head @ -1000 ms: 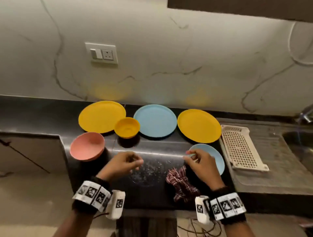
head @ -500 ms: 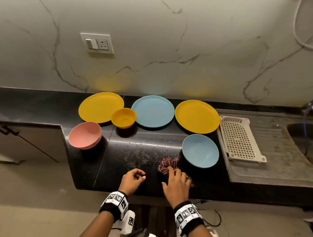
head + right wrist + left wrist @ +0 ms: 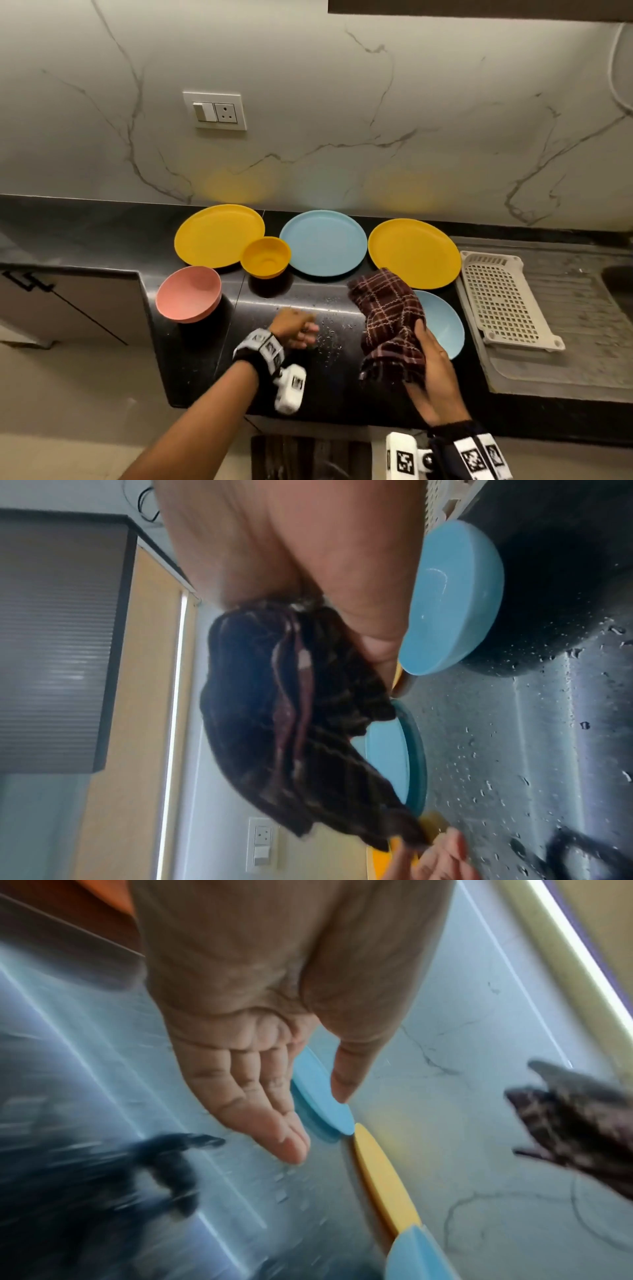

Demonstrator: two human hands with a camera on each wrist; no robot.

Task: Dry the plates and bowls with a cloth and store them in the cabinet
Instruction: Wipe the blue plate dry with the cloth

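Note:
The dark red checked cloth [image 3: 387, 315] hangs lifted off the counter, gripped by my right hand [image 3: 421, 346] in front of the blue bowl [image 3: 442, 322]. In the right wrist view the cloth [image 3: 301, 723] bunches under my palm beside the blue bowl [image 3: 452, 593]. My left hand [image 3: 306, 334] hovers over the wet black counter [image 3: 191, 370]; in the left wrist view it [image 3: 316, 1127] has relaxed fingers and holds nothing. Along the back lie a yellow plate [image 3: 219, 236], a blue plate [image 3: 323, 243] and a second yellow plate [image 3: 414, 253]. A yellow bowl [image 3: 265, 257] and a pink bowl [image 3: 188, 294] stand nearer.
A white perforated basket [image 3: 503, 294] lies upside down on the steel drainboard [image 3: 561, 363] at the right, with the sink [image 3: 620, 284] beyond it. Water drops cover the counter between my hands. A wall socket [image 3: 219, 111] sits on the marble backsplash.
My right hand has picked the cloth up from the counter's front edge and raised it in front of the blue bowl. My left hand has moved slightly forward and loosened its fingers.

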